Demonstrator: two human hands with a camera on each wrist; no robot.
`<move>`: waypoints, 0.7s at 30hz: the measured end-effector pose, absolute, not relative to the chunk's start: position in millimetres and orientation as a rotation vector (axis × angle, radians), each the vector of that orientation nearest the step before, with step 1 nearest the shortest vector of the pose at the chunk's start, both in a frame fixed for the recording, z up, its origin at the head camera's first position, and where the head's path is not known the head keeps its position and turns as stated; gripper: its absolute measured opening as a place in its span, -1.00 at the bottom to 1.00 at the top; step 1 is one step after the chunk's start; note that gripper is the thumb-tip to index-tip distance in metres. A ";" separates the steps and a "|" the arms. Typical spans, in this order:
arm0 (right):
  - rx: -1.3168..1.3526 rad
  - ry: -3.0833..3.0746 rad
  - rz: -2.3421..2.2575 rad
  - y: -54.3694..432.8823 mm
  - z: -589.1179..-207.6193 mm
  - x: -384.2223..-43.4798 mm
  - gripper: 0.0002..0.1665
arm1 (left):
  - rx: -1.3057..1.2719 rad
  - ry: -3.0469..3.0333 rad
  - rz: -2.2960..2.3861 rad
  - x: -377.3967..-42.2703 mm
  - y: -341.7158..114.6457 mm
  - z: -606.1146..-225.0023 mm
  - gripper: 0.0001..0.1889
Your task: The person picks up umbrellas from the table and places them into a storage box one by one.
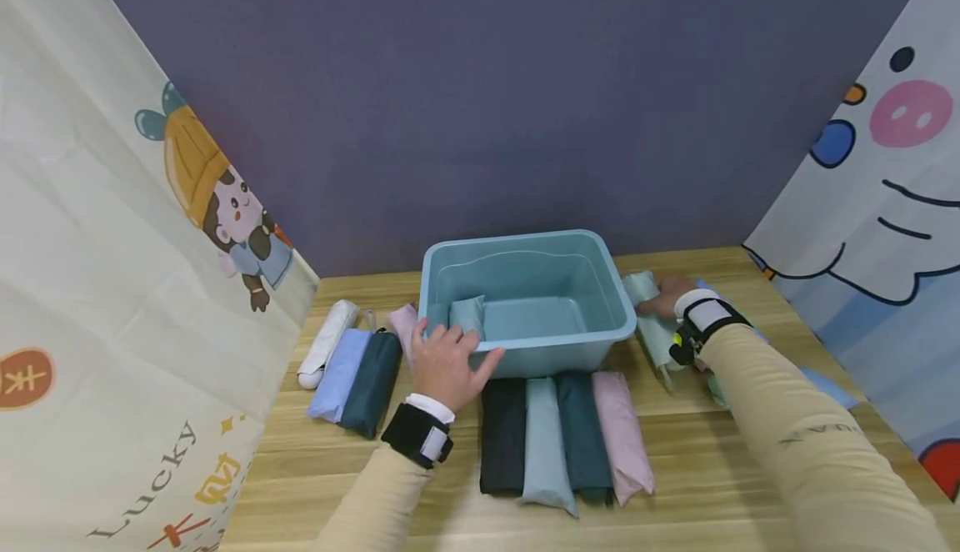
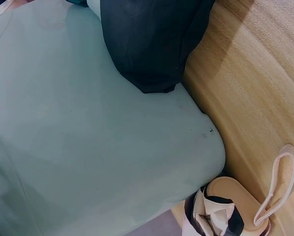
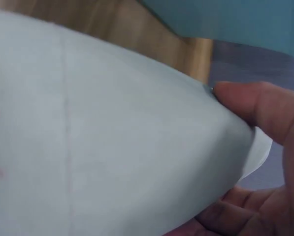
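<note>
My left hand [image 1: 447, 364] rests with relaxed fingers on the near left rim of a blue plastic bin [image 1: 540, 343]. Inside the bin at the left lies a pale blue-green folded umbrella [image 1: 468, 313]. To the right of the bin, my right hand [image 1: 663, 298] grips the far end of a pale green folded umbrella [image 1: 657, 335]. The right wrist view shows thumb and fingers pinching the end of its pale sleeve [image 3: 127, 128]. In the left wrist view, the bin's wall [image 2: 102, 137] fills much of the frame; the left hand lies outside it.
A black umbrella [image 1: 502, 435], a light blue one [image 1: 547, 444], a dark teal one [image 1: 583, 431] and a pink one [image 1: 622, 435] lie before the bin. White [image 1: 330, 339], periwinkle [image 1: 341, 373] and dark green [image 1: 372, 381] umbrellas lie left. A purple panel [image 1: 487, 102] stands behind.
</note>
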State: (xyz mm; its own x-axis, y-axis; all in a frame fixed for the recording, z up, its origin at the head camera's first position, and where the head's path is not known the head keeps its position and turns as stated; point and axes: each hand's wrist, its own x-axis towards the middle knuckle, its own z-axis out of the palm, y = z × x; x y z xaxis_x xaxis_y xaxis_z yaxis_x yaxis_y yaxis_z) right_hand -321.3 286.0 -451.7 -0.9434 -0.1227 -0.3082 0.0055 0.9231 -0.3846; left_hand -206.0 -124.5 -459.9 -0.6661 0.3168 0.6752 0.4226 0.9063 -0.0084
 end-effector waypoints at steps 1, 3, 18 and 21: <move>-0.077 2.744 -0.566 287.4 -448.5 -321.3 -0.09 | -0.525 -2.355 -0.191 -205.9 -124.5 -459.7 -0.44; -0.058 2.736 -0.583 291.6 -442.9 -322.3 -0.04 | -0.523 -2.364 -0.186 -205.7 -124.6 -459.4 -0.43; 0.013 2.740 -0.711 308.9 -394.0 -332.3 0.21 | -0.526 -2.367 -0.199 -205.2 -125.4 -460.1 -0.43; 0.008 2.754 -0.728 304.0 -376.7 -330.7 0.16 | -0.527 -2.368 -0.197 -205.4 -125.7 -460.3 -0.43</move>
State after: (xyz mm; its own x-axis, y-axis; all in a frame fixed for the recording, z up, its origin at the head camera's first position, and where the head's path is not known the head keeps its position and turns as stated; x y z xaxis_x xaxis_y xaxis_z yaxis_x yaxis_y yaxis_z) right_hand -330.7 304.0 -376.7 -0.9574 -0.0682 -0.2805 0.0792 0.8723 -0.4826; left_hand -205.4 -125.7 -460.3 -0.6774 0.3179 0.6634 0.4233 0.9060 -0.0019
